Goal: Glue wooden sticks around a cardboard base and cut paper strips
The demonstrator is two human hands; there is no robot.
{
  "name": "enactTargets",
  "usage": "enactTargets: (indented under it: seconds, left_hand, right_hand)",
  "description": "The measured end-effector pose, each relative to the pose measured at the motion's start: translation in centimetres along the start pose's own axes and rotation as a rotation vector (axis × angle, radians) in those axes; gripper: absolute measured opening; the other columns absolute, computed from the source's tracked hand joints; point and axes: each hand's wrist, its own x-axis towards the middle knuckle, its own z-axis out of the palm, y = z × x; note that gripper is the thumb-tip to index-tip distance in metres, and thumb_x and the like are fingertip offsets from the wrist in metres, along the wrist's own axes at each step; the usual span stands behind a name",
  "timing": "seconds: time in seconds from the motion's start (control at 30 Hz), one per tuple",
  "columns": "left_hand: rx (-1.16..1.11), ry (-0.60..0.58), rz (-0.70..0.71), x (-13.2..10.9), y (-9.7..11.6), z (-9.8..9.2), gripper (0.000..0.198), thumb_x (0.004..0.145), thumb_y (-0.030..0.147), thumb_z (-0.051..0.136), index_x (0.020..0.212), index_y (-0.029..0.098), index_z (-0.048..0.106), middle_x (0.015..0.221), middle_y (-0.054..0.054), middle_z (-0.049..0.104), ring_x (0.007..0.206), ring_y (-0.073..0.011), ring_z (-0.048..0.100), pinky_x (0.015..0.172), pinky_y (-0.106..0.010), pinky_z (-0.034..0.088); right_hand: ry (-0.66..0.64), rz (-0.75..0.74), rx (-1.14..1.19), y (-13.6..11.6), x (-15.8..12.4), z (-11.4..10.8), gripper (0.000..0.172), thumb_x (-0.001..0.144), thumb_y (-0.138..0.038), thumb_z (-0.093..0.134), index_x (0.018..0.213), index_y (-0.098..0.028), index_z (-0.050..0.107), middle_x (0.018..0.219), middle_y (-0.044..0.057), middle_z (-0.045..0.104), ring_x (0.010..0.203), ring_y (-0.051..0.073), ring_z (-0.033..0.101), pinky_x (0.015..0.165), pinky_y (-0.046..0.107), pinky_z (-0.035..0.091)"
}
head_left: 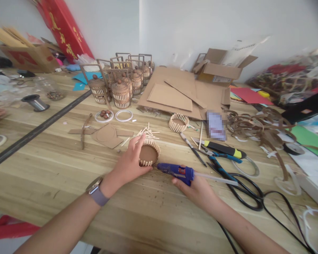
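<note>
The blue pistol-shaped glue gun [172, 169] has a smooth plastic casing. The round brown tray [148, 155] has a matt, cardboard-like base and a rim of bare wooden sticks [147, 163]. From where I stand, the pale striped wooden tabletop [127, 218] looks smooth.

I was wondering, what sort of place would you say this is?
It looks like a craft workshop or hobby workspace: the right hand holds a blue glue gun, small lidded baskets stand at the back, and pale sticks lie piled on the wooden table.
</note>
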Motion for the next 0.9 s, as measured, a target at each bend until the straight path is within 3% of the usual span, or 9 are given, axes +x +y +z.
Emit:
enactTargets:
  seconds: [0.23,0.37,0.43,0.5,0.6,0.67,0.73,0.8,0.9]
  left_hand:
    - [0.005,-0.002,0.016,-0.1,0.0,0.1,0.123,0.065,0.026,0.083,0.153,0.030,-0.003,0.149,-0.018,0.030,0.141,-0.0389,0.032,0.112,-0.059,0.032]
    - [0.004,-0.012,0.030,-0.1,0.0,0.1,0.123,0.066,0.027,0.083,0.153,0.031,-0.004,0.150,-0.018,0.028,0.141,-0.0391,0.030,0.112,-0.060,0.031]
    - [-0.003,-0.004,0.013,0.0,0.0,0.1,0.123,0.065,0.028,0.084,0.153,0.031,-0.003,0.149,-0.019,0.029,0.141,-0.0401,0.030,0.111,-0.061,0.032]
    - [-0.009,0.002,0.000,0.0,0.0,0.0,0.123,0.063,0.029,0.084,0.153,0.032,0.000,0.148,-0.018,0.030,0.140,-0.0412,0.031,0.110,-0.062,0.034]
    - [-0.011,0.004,-0.003,0.1,-0.1,-0.1,0.123,0.063,0.028,0.085,0.152,0.032,0.001,0.147,-0.018,0.032,0.140,-0.0418,0.032,0.108,-0.063,0.035]
    - [-0.010,-0.001,0.008,0.1,-0.1,-0.1,0.124,0.062,0.028,0.085,0.152,0.033,0.000,0.147,-0.018,0.032,0.139,-0.0415,0.032,0.108,-0.063,0.036]
    - [-0.015,-0.003,0.015,0.0,-0.1,-0.2,0.125,0.063,0.028,0.085,0.152,0.034,-0.002,0.147,-0.017,0.032,0.139,-0.0407,0.033,0.108,-0.062,0.036]
    - [-0.027,-0.001,0.009,0.0,-0.2,-0.3,0.124,0.063,0.028,0.084,0.152,0.034,-0.002,0.148,-0.016,0.031,0.139,-0.0396,0.033,0.109,-0.061,0.035]
    - [-0.053,0.015,-0.008,0.2,-0.4,-0.9,0.121,0.065,0.031,0.083,0.153,0.031,0.000,0.148,-0.017,0.031,0.139,-0.0380,0.034,0.110,-0.059,0.035]
  right_hand:
    - [0.078,0.045,-0.003,0.5,-0.2,0.4,0.037,0.084,-0.050,0.053,0.099,-0.020,0.069,0.100,0.011,0.075,0.092,0.030,0.070,0.079,0.039,0.056]
    - [0.123,0.083,0.055,0.6,0.1,-0.5,0.038,0.084,-0.054,0.053,0.094,-0.021,0.069,0.090,0.008,0.075,0.085,0.026,0.069,0.076,0.037,0.055]
    - [0.004,0.122,0.163,0.4,0.3,-1.6,0.044,0.084,-0.060,0.053,0.080,-0.020,0.068,0.077,0.007,0.073,0.070,0.021,0.067,0.067,0.032,0.055]
    - [-0.206,0.212,0.342,0.0,0.4,-2.8,0.052,0.082,-0.068,0.054,0.071,-0.018,0.065,0.069,0.006,0.071,0.059,0.016,0.063,0.058,0.028,0.052]
    - [-0.517,0.380,0.597,-0.6,0.2,-4.1,0.056,0.076,-0.072,0.058,0.076,-0.016,0.064,0.074,0.008,0.073,0.056,0.014,0.064,0.049,0.023,0.049]
    - [-0.658,0.435,0.617,-0.8,0.0,-4.5,0.058,0.075,-0.074,0.058,0.078,-0.016,0.064,0.075,0.009,0.074,0.055,0.014,0.065,0.045,0.022,0.047]
    - [-0.720,0.423,0.502,-0.7,-0.2,-4.7,0.062,0.078,-0.076,0.052,0.072,-0.016,0.065,0.067,0.007,0.072,0.050,0.014,0.064,0.043,0.022,0.046]
    - [-0.672,0.337,0.261,-0.7,-0.3,-5.2,0.061,0.082,-0.074,0.049,0.064,-0.018,0.065,0.056,0.004,0.068,0.045,0.013,0.060,0.041,0.021,0.043]
    - [-0.373,0.155,-0.238,-0.9,0.3,-6.5,0.052,0.085,-0.063,0.055,0.053,-0.021,0.060,0.047,0.002,0.060,0.040,0.013,0.052,0.038,0.024,0.034]
